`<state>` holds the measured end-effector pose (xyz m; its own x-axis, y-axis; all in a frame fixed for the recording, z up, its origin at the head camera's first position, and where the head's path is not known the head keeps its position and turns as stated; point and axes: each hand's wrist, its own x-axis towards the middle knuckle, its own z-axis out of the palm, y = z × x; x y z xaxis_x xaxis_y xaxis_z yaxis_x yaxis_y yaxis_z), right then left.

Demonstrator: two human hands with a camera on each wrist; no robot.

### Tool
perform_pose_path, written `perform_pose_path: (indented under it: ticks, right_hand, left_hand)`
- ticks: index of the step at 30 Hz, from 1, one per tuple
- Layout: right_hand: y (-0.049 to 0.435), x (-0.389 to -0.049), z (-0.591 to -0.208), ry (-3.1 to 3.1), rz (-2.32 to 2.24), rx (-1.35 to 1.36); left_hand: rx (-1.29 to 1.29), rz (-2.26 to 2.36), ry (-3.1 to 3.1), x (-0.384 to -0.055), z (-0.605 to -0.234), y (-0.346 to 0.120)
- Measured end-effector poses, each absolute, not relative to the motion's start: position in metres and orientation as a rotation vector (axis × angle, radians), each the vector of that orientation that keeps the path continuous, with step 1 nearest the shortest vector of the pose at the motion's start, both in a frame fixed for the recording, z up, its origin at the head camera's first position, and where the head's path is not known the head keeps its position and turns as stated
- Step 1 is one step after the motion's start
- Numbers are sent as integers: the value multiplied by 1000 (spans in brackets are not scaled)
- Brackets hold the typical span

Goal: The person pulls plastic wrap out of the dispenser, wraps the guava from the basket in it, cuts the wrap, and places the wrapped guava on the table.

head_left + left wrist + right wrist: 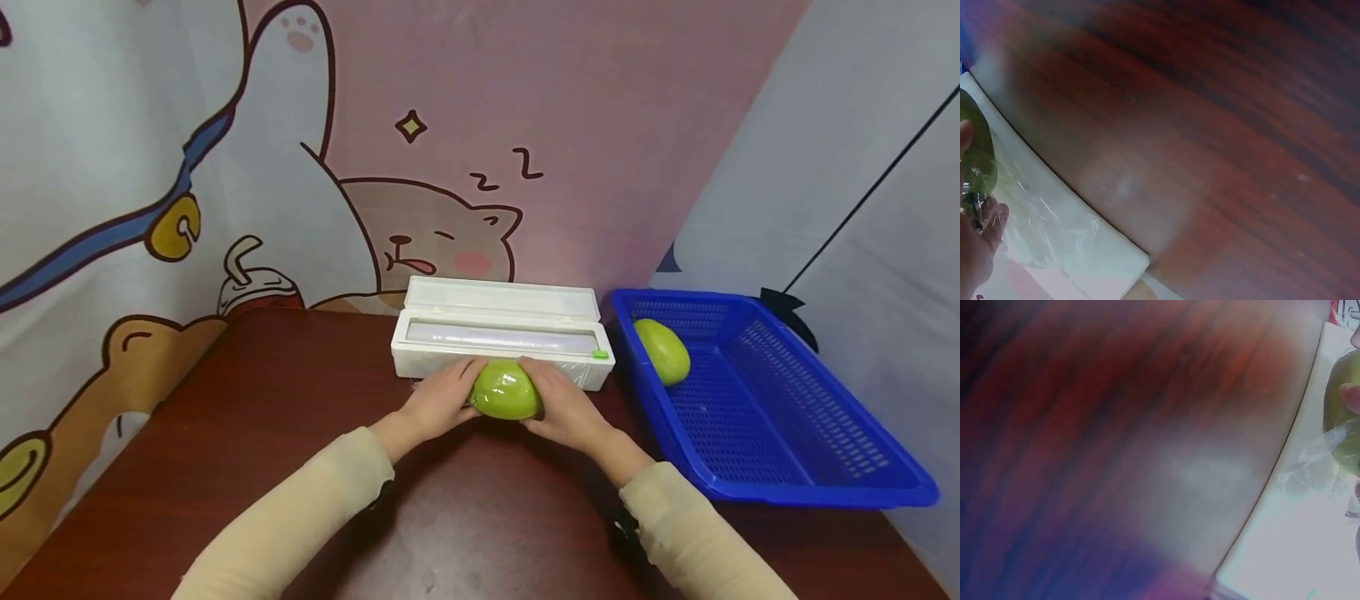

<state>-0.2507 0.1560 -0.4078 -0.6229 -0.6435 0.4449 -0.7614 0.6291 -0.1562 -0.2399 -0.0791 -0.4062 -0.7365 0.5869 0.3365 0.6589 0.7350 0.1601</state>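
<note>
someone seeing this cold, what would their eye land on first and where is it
Most likely the shiny green fruit near the middle, held between the left hand and right hand in front of an open white box. Next, perhaps the blue basket on the right, with another green fruit by its left wall. Behind, a sleeping cartoon animal decorates the pink backdrop.
</note>
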Motion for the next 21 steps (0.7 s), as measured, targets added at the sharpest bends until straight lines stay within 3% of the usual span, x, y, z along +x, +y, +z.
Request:
perform_pose_path:
  ticks: [21]
  right_hand:
    - [165, -256, -402, -2518, 577, 1036]
  left_hand:
    - [-963, -341, -2707, -249, -397, -79]
